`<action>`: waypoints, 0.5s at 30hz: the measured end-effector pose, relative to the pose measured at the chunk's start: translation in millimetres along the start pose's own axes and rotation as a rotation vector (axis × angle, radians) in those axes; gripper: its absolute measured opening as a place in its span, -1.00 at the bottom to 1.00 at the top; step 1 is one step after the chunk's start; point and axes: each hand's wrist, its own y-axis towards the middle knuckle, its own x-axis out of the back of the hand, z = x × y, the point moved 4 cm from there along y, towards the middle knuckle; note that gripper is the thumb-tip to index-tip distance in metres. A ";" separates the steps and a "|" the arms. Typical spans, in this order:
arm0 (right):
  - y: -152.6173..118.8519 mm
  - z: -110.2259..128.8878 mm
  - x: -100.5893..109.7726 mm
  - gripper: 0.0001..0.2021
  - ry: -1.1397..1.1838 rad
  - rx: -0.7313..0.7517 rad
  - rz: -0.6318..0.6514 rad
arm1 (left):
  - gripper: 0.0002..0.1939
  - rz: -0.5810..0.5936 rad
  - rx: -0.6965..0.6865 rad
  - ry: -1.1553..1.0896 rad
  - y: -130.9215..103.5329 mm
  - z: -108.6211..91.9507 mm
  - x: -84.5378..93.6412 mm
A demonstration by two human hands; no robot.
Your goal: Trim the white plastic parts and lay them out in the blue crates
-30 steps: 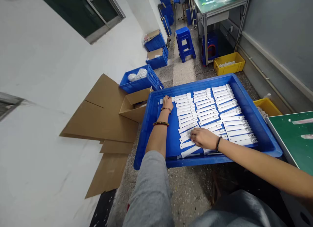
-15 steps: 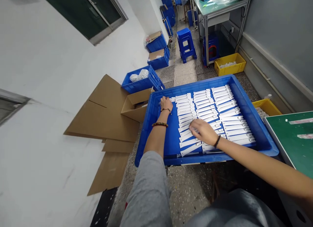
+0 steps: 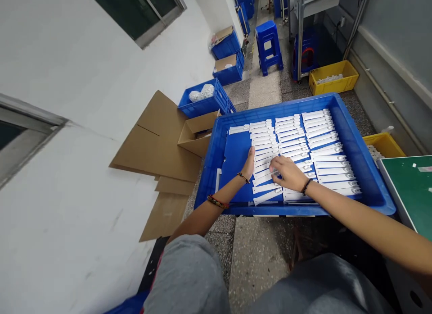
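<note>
Pretty scuffed white wall [image 3: 81, 179] on the left with a dark window [image 3: 141, 16], speckled stone floor [image 3: 253, 246], blue stool [image 3: 266, 30] near a metal-legged table [image 3: 320, 3], grey wall [image 3: 401, 30] and pipe [image 3: 380, 86] on the right.

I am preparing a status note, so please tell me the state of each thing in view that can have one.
White strips: laid in columns.
Blue tray: open, holding strips.
Left hand: at the strips' left edge.
Right hand: over strips, fingers bent.
Cardboard box: open.
Blue stool: upright.
Far yellow crate: open, partly filled.
</note>
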 end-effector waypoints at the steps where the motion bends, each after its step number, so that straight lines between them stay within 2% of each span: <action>1: -2.2 1.2 -3.9 -0.85 0.000 0.048 0.072 | -0.38 -0.010 -0.017 0.018 -1.5 -3.0 3.0; 3: -6.4 3.5 -11.0 -0.75 -0.004 0.129 0.194 | -0.45 -0.047 -0.071 0.096 -5.8 -10.7 18.0; 5: -9.0 4.2 -15.9 -0.75 -0.021 0.163 0.269 | -0.55 -0.095 -0.129 0.178 -11.3 -20.8 44.6; 11: -8.5 1.3 -17.9 -0.87 -0.088 0.161 0.327 | -0.60 -0.292 -0.256 0.451 -32.8 -56.4 156.3; 13: -8.2 0.9 -16.4 -0.87 -0.104 0.156 0.317 | -0.67 -0.279 -0.252 0.582 -44.0 -57.6 175.8; 15: -8.1 1.0 -14.9 -0.87 -0.110 0.159 0.304 | -0.79 -0.216 -0.251 0.727 -56.3 -50.7 176.8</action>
